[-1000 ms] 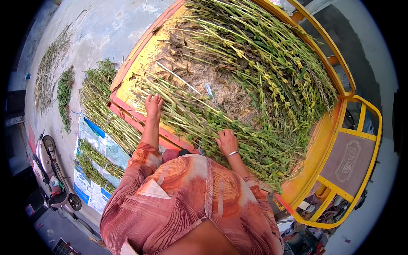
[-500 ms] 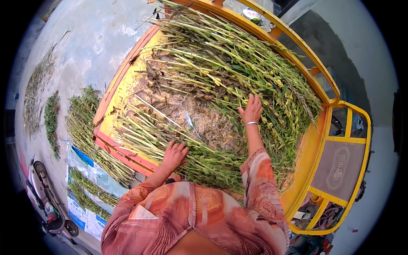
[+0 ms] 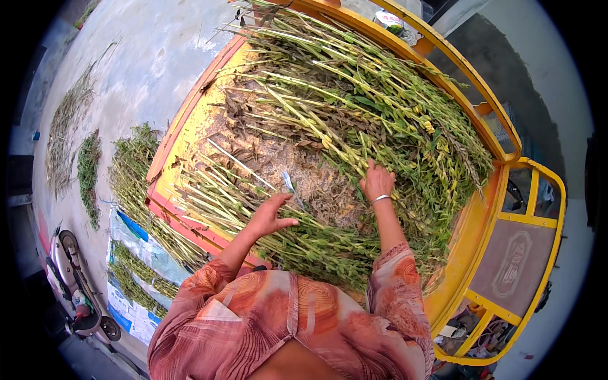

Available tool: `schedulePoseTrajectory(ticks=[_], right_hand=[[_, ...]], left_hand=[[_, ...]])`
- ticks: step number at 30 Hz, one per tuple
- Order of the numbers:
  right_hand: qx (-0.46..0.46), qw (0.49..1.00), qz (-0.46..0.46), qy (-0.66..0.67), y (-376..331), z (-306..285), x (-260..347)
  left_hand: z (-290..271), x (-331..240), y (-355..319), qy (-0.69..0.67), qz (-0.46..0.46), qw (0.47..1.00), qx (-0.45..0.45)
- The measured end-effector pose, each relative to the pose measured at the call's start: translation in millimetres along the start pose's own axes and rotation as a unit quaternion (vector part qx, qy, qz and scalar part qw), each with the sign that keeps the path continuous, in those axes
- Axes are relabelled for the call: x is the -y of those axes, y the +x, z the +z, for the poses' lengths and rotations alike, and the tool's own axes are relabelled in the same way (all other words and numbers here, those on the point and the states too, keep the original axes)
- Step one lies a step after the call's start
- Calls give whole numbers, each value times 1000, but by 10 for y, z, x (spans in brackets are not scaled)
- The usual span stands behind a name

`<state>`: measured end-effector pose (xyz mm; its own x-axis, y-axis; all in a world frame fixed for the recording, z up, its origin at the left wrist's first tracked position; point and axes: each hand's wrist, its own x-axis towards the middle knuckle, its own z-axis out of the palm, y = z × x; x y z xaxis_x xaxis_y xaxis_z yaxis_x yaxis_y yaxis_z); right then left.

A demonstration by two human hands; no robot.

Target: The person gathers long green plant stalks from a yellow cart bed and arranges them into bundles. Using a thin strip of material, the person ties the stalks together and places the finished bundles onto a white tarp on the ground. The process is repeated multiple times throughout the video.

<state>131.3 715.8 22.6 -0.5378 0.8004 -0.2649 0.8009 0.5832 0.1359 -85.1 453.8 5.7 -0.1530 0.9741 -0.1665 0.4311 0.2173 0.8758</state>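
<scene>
Cut plant stalks with green and yellowish pods (image 3: 405, 114) lie in a thick heap across the far side of a yellow cart bed (image 3: 180, 152). My right hand (image 3: 378, 182) is at the heap's near edge, its fingers closed on the podded end of a stalk (image 3: 316, 130) that slants up and left over the others. A smaller row of stalks (image 3: 329, 244) lies along the near side, close to my body. Over its left part, my left hand (image 3: 269, 218) is open, thumb and fingers apart, holding nothing.
Crumbled dry leaves and a small blue-white scrap (image 3: 288, 182) lie between the heaps. Yellow rails (image 3: 468, 76) edge the far side, with a framed backrest (image 3: 510, 266) at right. More stalks (image 3: 133, 171) lie on the concrete at left, near a parked scooter (image 3: 82, 291).
My right hand has closed on a stalk, which now lies at a steeper slant. My left hand has lifted off the near row and moved slightly right and up, its fingers spread.
</scene>
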Motion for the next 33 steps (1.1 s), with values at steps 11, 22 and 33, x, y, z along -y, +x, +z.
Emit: schedulePoseTrajectory(ticks=[11,22,33], right_hand=[[3,987,-117,108,-2183,-665,502],[-51,956,-196,210,-2497,-192,1374],[-47,918,-250,303,-2190,29,2657]], left_hand=[[-6,-553,-108,-682,-98,706,-162],[543,333,-1358,-626,-313,665,-261],[69,715,-1604,-582,-290,694,-308]])
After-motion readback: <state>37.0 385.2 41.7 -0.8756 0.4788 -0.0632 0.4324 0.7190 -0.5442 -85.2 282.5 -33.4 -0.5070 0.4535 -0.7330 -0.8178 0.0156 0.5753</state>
